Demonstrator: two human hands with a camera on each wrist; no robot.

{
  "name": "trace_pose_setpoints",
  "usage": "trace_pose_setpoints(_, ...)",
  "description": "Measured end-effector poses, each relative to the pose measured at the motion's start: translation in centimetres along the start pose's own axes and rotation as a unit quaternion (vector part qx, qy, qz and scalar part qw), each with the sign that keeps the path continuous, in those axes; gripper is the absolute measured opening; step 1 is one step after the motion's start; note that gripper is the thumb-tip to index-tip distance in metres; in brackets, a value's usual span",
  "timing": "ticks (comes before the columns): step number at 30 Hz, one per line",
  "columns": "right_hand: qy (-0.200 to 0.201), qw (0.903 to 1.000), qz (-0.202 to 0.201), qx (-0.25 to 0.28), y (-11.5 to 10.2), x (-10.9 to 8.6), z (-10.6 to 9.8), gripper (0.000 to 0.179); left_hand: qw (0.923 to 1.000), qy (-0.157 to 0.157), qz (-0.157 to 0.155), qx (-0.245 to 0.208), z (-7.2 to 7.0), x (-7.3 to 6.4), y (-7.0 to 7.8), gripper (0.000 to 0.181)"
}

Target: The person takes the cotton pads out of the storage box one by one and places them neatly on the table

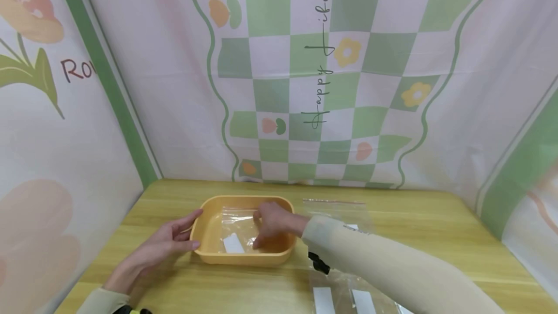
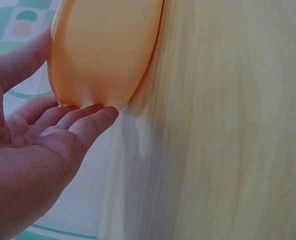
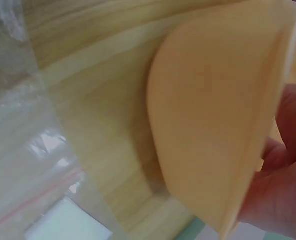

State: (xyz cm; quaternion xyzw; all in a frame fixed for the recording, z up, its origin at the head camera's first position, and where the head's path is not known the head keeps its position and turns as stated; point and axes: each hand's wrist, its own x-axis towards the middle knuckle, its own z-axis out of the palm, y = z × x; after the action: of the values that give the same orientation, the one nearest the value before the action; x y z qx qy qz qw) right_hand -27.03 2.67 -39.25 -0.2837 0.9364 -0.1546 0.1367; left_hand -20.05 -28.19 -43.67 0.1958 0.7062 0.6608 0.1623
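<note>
An orange-yellow plastic basin [image 1: 244,259] stands on the wooden table. My left hand [image 1: 163,243] holds its left end; in the left wrist view the thumb lies along the rim and the fingertips press the outer wall. Inside the basin lies a clear zip bag [image 1: 237,224] with a white patch [image 1: 233,243], perhaps a label. My right hand [image 1: 272,222] reaches over the right rim into the basin, thumb and fingers spread apart at the bag's right edge. In the right wrist view, the basin wall [image 3: 213,110] hides part of that hand.
More clear bags [image 1: 337,282] with white patches lie on the table [image 1: 218,287] to the right of the basin, partly under my right sleeve [image 1: 383,256]. Behind the table hangs a green-and-white checked cloth [image 1: 268,96].
</note>
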Motion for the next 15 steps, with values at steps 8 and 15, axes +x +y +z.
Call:
trace_pose_setpoints(8, 0.036, 0.9993, 0.003, -0.002, 0.28, -0.03, 0.53, 0.033, 1.0, 0.001, -0.001, 0.005, -0.09, 0.08, -0.14, 0.09)
trace_pose_setpoints(15, 0.054, 0.9974, 0.014, 0.047, 0.45, 0.0, 0.76, 0.037, 0.9999, 0.003, 0.001, 0.011, -0.07, 0.05, -0.19, 0.09)
